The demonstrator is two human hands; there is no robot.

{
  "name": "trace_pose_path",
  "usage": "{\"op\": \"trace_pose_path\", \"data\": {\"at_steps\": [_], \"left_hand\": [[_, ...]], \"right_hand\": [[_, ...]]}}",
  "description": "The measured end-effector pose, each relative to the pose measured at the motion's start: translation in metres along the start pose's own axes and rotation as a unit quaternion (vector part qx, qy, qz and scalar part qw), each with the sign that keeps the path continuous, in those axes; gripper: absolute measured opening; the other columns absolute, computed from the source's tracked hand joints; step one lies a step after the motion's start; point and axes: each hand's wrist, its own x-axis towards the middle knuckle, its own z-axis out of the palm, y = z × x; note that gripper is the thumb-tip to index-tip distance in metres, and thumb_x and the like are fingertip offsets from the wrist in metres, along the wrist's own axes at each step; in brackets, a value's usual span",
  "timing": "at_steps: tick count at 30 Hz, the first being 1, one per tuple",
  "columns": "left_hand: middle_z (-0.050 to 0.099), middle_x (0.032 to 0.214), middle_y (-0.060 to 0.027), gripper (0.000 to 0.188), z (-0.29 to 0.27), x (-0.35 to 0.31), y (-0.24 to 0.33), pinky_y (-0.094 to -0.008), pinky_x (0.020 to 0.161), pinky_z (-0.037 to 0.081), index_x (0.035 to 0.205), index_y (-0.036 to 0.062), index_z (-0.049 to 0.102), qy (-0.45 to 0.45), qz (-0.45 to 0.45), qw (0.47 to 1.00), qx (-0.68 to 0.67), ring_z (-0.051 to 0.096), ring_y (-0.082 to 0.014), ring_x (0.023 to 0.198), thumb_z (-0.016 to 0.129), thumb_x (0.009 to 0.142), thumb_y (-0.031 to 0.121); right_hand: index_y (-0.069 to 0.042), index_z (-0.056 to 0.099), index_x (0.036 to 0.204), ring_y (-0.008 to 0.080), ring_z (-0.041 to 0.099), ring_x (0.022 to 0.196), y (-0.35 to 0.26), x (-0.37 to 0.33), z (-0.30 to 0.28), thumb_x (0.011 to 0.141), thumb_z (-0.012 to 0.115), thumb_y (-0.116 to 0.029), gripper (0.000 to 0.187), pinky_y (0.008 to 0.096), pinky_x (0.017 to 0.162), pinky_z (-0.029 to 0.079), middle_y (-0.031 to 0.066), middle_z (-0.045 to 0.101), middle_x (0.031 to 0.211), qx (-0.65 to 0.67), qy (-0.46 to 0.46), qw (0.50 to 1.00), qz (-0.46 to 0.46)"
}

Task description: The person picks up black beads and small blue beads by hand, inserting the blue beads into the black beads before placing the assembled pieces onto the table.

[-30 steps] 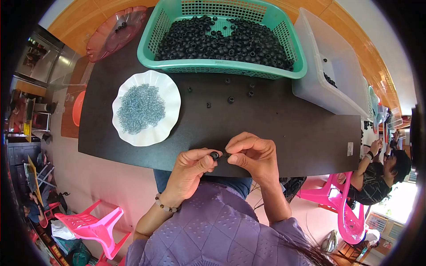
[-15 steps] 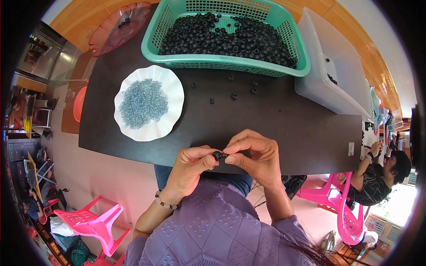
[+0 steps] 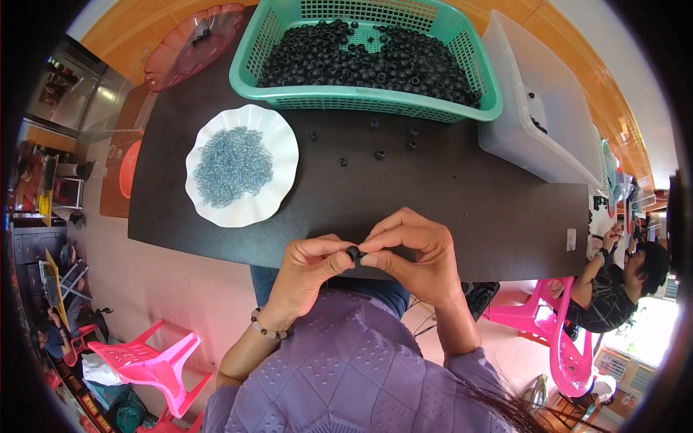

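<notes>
Near the table's front edge my left hand (image 3: 307, 268) pinches a small round black piece (image 3: 353, 252) between thumb and fingertips. Against its right side my right hand (image 3: 417, 254) is closed in a pinch, on a small dark part that its fingertips mostly cover. The two hands meet at this point. Farther off, a green plastic basket (image 3: 361, 97) holds a heap of similar hollow black pieces (image 3: 361, 65). To the left, a white scalloped plate (image 3: 286, 169) carries a pile of tiny clear bluish pieces (image 3: 234, 166).
Several loose black pieces (image 3: 380, 154) lie on the dark table (image 3: 447, 216). A translucent bin (image 3: 520, 137) stands at the right, a reddish bowl (image 3: 188, 50) at the far left. Pink plastic chairs (image 3: 162, 361) are on the floor; another person (image 3: 613, 292) sits at the right.
My right fingertips have moved slightly left, closer to the left hand's. Less of the dark part between them shows now. The left hand has barely moved.
</notes>
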Motion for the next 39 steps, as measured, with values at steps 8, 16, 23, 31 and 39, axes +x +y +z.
{"op": "trace_pose_path", "data": {"at_steps": [8, 16, 23, 31, 39], "left_hand": [[0.063, 0.086, -0.0046, 0.016, -0.002, -0.001, 0.006, -0.0215, 0.071, 0.047, 0.097, -0.0015, 0.070, -0.024, 0.017, 0.997, 0.067, 0.057, -0.0096, 0.077, 0.069, 0.083, 0.007], [0.062, 0.087, -0.0050, 0.020, -0.005, -0.003, 0.014, -0.0196, 0.068, 0.046, 0.099, -0.0015, 0.070, -0.070, 0.013, 0.991, 0.116, 0.057, -0.0098, 0.076, 0.071, 0.080, 0.004], [0.062, 0.085, -0.0048, 0.017, 0.001, -0.005, 0.007, -0.0206, 0.065, 0.044, 0.096, -0.0020, 0.070, -0.033, 0.037, 0.996, 0.078, 0.055, -0.0089, 0.076, 0.072, 0.079, 0.003], [0.063, 0.082, -0.0056, 0.015, 0.003, -0.010, 0.011, -0.0207, 0.065, 0.044, 0.090, -0.0006, 0.072, -0.052, 0.039, 0.991, 0.114, 0.056, -0.0099, 0.074, 0.075, 0.078, 0.008], [0.065, 0.072, -0.0076, 0.017, 0.014, -0.025, 0.025, -0.0255, 0.063, 0.041, 0.081, -0.0019, 0.071, -0.040, 0.028, 0.978, 0.205, 0.052, -0.0140, 0.069, 0.078, 0.073, 0.011]], "right_hand": [[-0.002, 0.072, 0.089, 0.0113, 0.057, 0.078, 0.002, 0.008, -0.008, 0.066, 0.078, 0.003, 0.024, 0.0246, 0.071, 0.045, 0.0054, 0.065, 0.087, 0.113, -0.091, 0.987, 0.068], [-0.001, 0.068, 0.109, 0.0126, 0.047, 0.082, 0.012, 0.016, -0.007, 0.069, 0.079, -0.010, 0.043, 0.0240, 0.071, 0.038, 0.0049, 0.057, 0.090, 0.316, -0.224, 0.910, 0.148], [0.002, 0.069, 0.106, 0.0136, 0.047, 0.084, 0.024, 0.011, -0.001, 0.067, 0.079, -0.007, 0.041, 0.0241, 0.070, 0.037, 0.0079, 0.056, 0.093, 0.393, -0.210, 0.873, 0.198], [0.001, 0.072, 0.098, 0.0135, 0.052, 0.082, 0.018, 0.010, -0.003, 0.061, 0.082, -0.001, 0.038, 0.0228, 0.066, 0.043, 0.0085, 0.058, 0.095, 0.390, -0.224, 0.871, 0.197], [-0.001, 0.073, 0.095, 0.0132, 0.054, 0.082, 0.003, 0.001, -0.003, 0.063, 0.080, 0.003, 0.033, 0.0233, 0.068, 0.046, 0.0071, 0.058, 0.095, 0.378, -0.239, 0.865, 0.226]]}}
